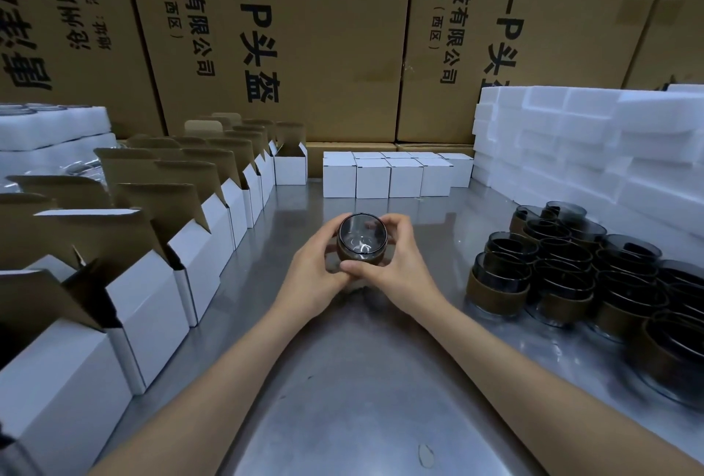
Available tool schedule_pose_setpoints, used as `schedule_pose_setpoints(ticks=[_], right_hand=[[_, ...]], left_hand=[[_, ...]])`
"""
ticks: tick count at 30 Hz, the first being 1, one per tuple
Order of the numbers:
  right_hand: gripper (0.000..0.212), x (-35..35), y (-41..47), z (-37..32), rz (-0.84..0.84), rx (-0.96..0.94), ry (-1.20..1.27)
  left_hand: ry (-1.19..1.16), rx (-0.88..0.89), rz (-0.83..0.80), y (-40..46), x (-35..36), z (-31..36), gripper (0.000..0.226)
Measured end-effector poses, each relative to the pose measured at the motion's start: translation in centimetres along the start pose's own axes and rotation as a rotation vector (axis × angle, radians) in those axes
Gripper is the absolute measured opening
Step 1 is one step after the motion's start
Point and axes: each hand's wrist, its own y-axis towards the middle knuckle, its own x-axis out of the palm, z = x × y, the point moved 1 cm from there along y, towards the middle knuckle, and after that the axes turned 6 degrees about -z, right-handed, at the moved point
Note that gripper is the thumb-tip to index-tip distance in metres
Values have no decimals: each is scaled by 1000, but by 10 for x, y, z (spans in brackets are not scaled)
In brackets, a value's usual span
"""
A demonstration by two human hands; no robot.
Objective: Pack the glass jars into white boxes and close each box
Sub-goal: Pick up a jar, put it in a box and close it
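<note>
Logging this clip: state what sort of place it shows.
Probably a packing bench in a warehouse: tall printed brown cardboard cartons behind a steel worktable, rows of small open white boxes, and massed dark glass jars.

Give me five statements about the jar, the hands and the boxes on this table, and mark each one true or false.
1. Both hands hold one glass jar over the metal table. True: the left hand and the right hand grip it from either side.
2. The held jar is already inside a white box. False: it is in the open, out of any box.
3. The open white boxes stand in a row on the left, flaps up. True.
4. The closed white boxes sit at the near edge of the table. False: they stand at the far end, against the cardboard cartons.
5. The unpacked jars are clustered on the left. False: they are on the right.
</note>
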Motion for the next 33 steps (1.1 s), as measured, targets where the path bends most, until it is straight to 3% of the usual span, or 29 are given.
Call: schedule_pose_setpoints(ticks=[8,14,18,24,29,33], right_hand=[[66,2,-4,-8,-4,-182,-151],[66,1,-3,-6,7,-210,-186],[61,-2,-1,-6,24,-130,-125],[38,-9,0,-6,77,148,317],[42,-7,0,-11,-51,175,328],[29,-6,0,-10,-132,145,281]], left_hand=[[148,100,134,0,1,-3,75],[183,118,135,1,1,-5,77],[105,70,54,3,0,-7,73],[27,-34,-92,1,4,-4,82],[-99,-158,57,3,1,-1,56],[-106,-291,150,5,-1,-3,62]])
